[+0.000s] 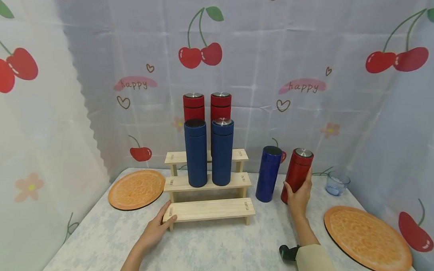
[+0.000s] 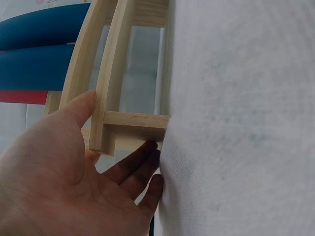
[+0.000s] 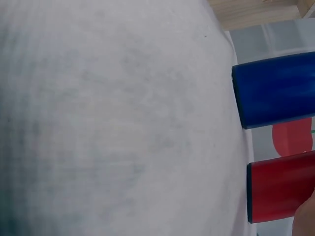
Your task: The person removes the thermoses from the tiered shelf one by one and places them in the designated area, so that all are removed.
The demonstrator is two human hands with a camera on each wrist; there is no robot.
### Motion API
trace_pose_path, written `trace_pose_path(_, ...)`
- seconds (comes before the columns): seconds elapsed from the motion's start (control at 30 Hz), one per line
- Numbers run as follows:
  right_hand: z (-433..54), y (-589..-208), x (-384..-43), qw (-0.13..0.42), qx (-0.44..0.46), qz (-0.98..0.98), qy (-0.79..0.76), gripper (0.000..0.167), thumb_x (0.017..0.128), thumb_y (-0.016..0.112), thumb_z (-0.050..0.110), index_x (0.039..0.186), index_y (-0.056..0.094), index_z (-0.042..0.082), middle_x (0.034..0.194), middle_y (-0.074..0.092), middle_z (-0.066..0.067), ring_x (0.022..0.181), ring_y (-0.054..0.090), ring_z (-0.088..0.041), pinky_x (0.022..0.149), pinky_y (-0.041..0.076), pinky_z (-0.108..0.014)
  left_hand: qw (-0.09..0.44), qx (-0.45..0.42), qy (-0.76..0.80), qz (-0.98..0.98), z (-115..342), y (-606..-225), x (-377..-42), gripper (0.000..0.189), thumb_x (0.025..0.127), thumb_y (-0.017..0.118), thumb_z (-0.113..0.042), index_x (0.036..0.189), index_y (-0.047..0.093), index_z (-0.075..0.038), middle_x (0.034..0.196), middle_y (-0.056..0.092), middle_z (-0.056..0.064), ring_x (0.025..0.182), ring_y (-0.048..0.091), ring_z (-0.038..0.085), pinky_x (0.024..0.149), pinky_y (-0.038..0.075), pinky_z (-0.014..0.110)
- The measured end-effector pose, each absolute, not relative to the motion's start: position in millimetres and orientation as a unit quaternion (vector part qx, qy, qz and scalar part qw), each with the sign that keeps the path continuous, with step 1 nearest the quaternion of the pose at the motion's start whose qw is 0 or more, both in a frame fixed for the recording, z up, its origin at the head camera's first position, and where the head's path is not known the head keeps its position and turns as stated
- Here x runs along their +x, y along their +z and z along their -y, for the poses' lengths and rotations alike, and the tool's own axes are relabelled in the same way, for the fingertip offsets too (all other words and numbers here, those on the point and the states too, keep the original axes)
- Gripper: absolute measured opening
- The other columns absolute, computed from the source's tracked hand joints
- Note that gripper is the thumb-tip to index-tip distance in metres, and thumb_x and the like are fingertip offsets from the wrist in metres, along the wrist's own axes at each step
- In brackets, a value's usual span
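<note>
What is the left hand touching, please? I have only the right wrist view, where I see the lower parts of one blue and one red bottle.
Observer: The left hand holds the wooden stand by its low front left corner.
Operator: Thank you. Which bottles are standing on its middle shelf?
Observer: Two blue bottles, side by side.
Operator: And the red bottle in the right hand, how does its top look? My picture cuts it off.
Observer: Its top is silver-coloured.
</note>
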State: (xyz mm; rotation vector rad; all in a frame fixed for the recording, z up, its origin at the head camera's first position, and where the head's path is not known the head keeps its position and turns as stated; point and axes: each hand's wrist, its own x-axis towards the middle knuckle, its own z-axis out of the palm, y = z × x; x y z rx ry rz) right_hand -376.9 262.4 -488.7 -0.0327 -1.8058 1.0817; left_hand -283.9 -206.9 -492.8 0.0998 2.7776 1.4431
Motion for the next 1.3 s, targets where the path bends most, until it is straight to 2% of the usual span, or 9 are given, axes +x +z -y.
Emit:
trace_pose_path(0.23, -264, -490, -380, 0.49, -0.02, 0.749, 0.445, 0.098, 0.075, 0.077, 0.004, 0.149, 0.014, 0.018, 0.136, 0.034, -0.024, 0.125, 0.034, -0.037, 0.101, 0.027, -0.054, 0.005, 0.031, 0.464, -0.885, 206, -491, -283, 0.074, 0.088, 0.053, -0.054, 0.149, 0.02, -0.026, 0.145, 0.029, 0.021, 0.125, 0.033, 0.048, 0.094, 0.028, 0.064)
trace_pose_path(0.53, -262, -494, -372, 0.467, -0.044, 0.762, 0.447, 0.101, 0.074, 0.077, 0.004, 0.149, 0.011, 0.015, 0.141, 0.028, -0.025, 0.128, 0.028, -0.038, 0.103, 0.023, -0.055, 0.006, 0.03, 0.468, -0.883, 206, -491, -284, 0.075, 0.087, 0.053, -0.054, 0.149, 0.02, -0.026, 0.145, 0.029, 0.022, 0.125, 0.033, 0.049, 0.094, 0.029, 0.064)
trace_pose_path(0.73, -257, -494, -362, 0.481, -0.076, 0.731, 0.478, 0.101, 0.074, 0.077, 0.011, 0.149, 0.01, 0.011, 0.138, 0.032, -0.024, 0.127, 0.028, -0.034, 0.103, 0.023, -0.053, 0.005, 0.027, 0.464, -0.885, 206, -490, -283, 0.075, 0.088, 0.053, -0.054, 0.149, 0.02, -0.025, 0.146, 0.028, 0.021, 0.126, 0.032, 0.048, 0.094, 0.028, 0.064)
trace_pose_path(0.83, -254, -489, -359, 0.503, -0.074, 0.706, 0.493, 0.094, 0.075, 0.074, 0.011, 0.148, 0.015, 0.01, 0.138, 0.034, -0.02, 0.127, 0.029, -0.029, 0.104, 0.023, -0.047, 0.005, 0.027, 0.464, -0.886, 205, -490, -283, 0.075, 0.088, 0.053, -0.054, 0.149, 0.02, -0.025, 0.146, 0.028, 0.02, 0.126, 0.031, 0.048, 0.095, 0.028, 0.064)
trace_pose_path(0.97, -243, -472, -351, 0.54, -0.06, 0.681, 0.492, 0.076, 0.077, 0.069, 0.006, 0.14, 0.027, 0.002, 0.133, 0.038, -0.019, 0.123, 0.032, -0.027, 0.103, 0.022, -0.04, 0.008, 0.027, 0.463, -0.886, 206, -491, -282, 0.075, 0.087, 0.052, -0.055, 0.149, 0.02, -0.026, 0.146, 0.028, 0.02, 0.126, 0.032, 0.048, 0.094, 0.028, 0.064)
trace_pose_path(1.13, -211, -440, -341, 0.58, -0.011, 0.654, 0.486, 0.057, 0.075, 0.066, -0.002, 0.126, 0.043, 0.0, 0.123, 0.048, -0.015, 0.116, 0.038, -0.022, 0.095, 0.032, -0.038, 0.007, 0.029, 0.463, -0.886, 207, -491, -281, 0.075, 0.087, 0.052, -0.055, 0.149, 0.02, -0.026, 0.146, 0.028, 0.021, 0.125, 0.033, 0.048, 0.094, 0.029, 0.064)
trace_pose_path(1.23, -181, -413, -327, 0.605, 0.051, 0.625, 0.491, 0.05, 0.071, 0.065, -0.006, 0.118, 0.047, -0.007, 0.115, 0.052, -0.02, 0.109, 0.043, -0.023, 0.092, 0.034, -0.037, 0.006, 0.031, 0.465, -0.885, 207, -490, -282, 0.075, 0.088, 0.052, -0.055, 0.149, 0.019, -0.026, 0.145, 0.029, 0.022, 0.124, 0.034, 0.049, 0.093, 0.029, 0.064)
trace_pose_path(1.3, -161, -393, -317, 0.617, 0.092, 0.61, 0.489, 0.047, 0.07, 0.065, -0.007, 0.113, 0.047, -0.013, 0.112, 0.052, -0.027, 0.106, 0.045, -0.028, 0.09, 0.033, -0.036, 0.006, 0.033, 0.466, -0.884, 206, -490, -282, 0.075, 0.088, 0.052, -0.055, 0.149, 0.019, -0.026, 0.145, 0.029, 0.022, 0.123, 0.035, 0.049, 0.092, 0.03, 0.064)
